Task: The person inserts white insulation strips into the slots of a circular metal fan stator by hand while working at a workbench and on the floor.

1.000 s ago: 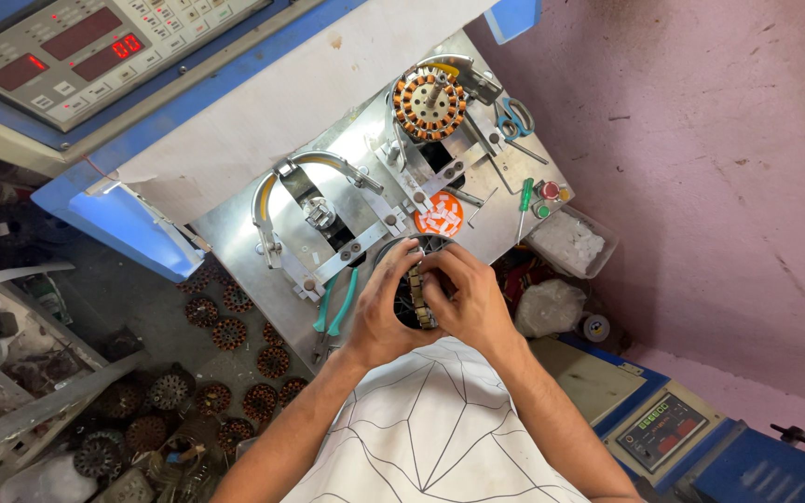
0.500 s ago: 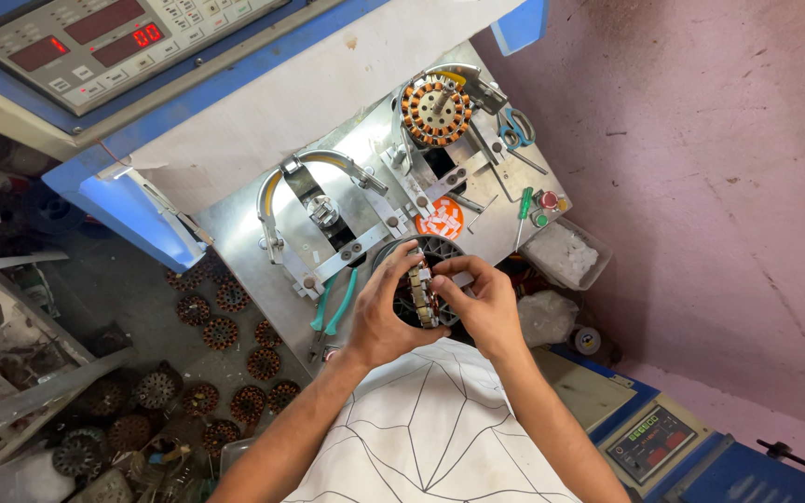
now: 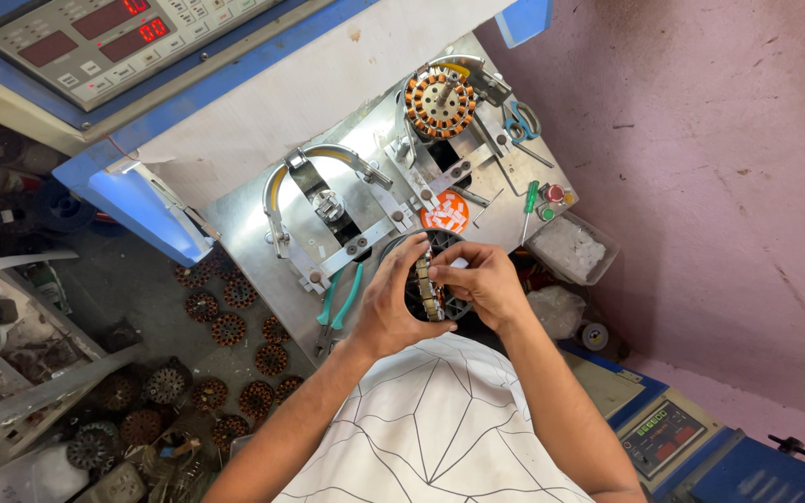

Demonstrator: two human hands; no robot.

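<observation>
My left hand (image 3: pixel 391 300) grips a round metal stator core (image 3: pixel 429 291) on edge, just in front of the steel winding machine plate (image 3: pixel 263 224). My right hand (image 3: pixel 483 281) closes on the core's right side, fingertips at its top rim. Both hands hide most of the core. Behind them a dark round tray (image 3: pixel 440 244) shows partly. A stator wound with copper wire (image 3: pixel 440 101) sits on the machine's right spindle. The left spindle (image 3: pixel 328 203) under its curved metal arm is bare.
Teal-handled pliers (image 3: pixel 342 300) lie on the plate by my left hand. Scissors (image 3: pixel 520 119), a green screwdriver (image 3: pixel 529 207) and an orange disc (image 3: pixel 445 214) lie to the right. Several wound stators (image 3: pixel 225 328) cover the floor at left. A control panel (image 3: pixel 114 37) stands at top left.
The view has shifted slightly. My hands have turned the stator core on edge and drawn a little closer to my body, still holding it.
</observation>
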